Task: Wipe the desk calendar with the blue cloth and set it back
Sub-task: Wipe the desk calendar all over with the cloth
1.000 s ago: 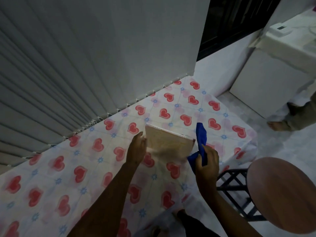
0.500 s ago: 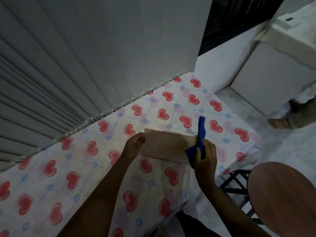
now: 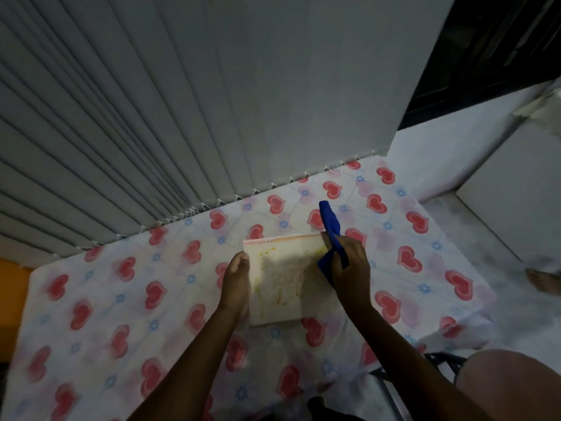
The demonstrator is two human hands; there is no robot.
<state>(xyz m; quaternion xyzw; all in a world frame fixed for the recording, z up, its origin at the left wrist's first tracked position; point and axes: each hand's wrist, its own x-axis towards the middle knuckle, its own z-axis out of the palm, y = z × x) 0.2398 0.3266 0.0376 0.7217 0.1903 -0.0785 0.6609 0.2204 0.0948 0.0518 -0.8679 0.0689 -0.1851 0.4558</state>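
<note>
The desk calendar (image 3: 280,279), a pale card with faint yellowish marks, is held over the heart-patterned tablecloth (image 3: 121,299) with its broad face turned up toward me. My left hand (image 3: 235,276) grips its left edge. My right hand (image 3: 349,262) holds its right edge and is closed around the blue cloth (image 3: 330,226), which sticks up past the calendar's top right corner and hangs down a little below the fingers.
Grey vertical blinds (image 3: 212,101) hang right behind the table. A round wooden stool (image 3: 510,387) on a dark frame stands at the lower right. A white cabinet (image 3: 516,208) and another person's bare foot (image 3: 543,281) are at the right on the floor.
The calendar has tipped from showing its brown back to showing its pale face upward. Both hands kept their hold on its edges; the view has shifted leftward and down.
</note>
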